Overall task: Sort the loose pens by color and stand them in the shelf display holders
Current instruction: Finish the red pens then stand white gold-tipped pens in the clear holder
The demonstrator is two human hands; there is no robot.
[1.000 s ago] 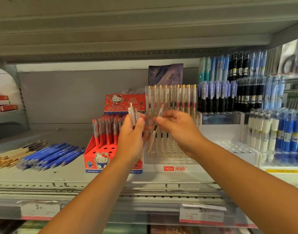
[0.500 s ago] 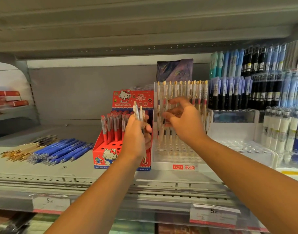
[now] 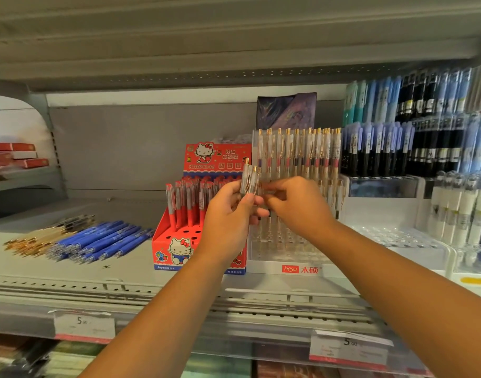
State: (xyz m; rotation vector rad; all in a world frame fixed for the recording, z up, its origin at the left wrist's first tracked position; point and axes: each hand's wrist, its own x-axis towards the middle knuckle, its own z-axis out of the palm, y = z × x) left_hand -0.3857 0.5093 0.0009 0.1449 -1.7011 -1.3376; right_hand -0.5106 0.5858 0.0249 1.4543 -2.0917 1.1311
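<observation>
left hand (image 3: 229, 216) is up in front of the shelf (image 3: 119, 271), fingers wrapped round a small bunch of clear pens (image 3: 249, 180) with gold clips, held upright, tops poking above the thumb. right hand (image 3: 298, 207) is in close beside it, fingertips curled toward that bunch, touching or nearly so. it's blurred there, so i can't tell whether it pinches a pen or holds nothing. the two hands sit together, just in front of the clear display holder (image 3: 288, 268) with the red hesu label on its front lip. standing pens (image 3: 299, 151) of the same clear-and-gold kind line the holder's back rows, upright, and the front rows show open sockets. right beside the holder on its left, the red hello kitty box (image 3: 176, 252), with red pens (image 3: 183, 199) standing in its rear holes. further left the loose stock lies flat on the shelf: a heap of blue pens (image 3: 103, 238), and just beside it, at the far left, a heap of loose clear gold pens (image 3: 33, 241) with a few dark ones behind. over on the right of the clear holder, racks of black and blue pens (image 3: 397, 148) and white-barrelled pens (image 3: 457, 211) stand upright. price tags (image 3: 84, 324) sit on the shelf's front rail
</observation>
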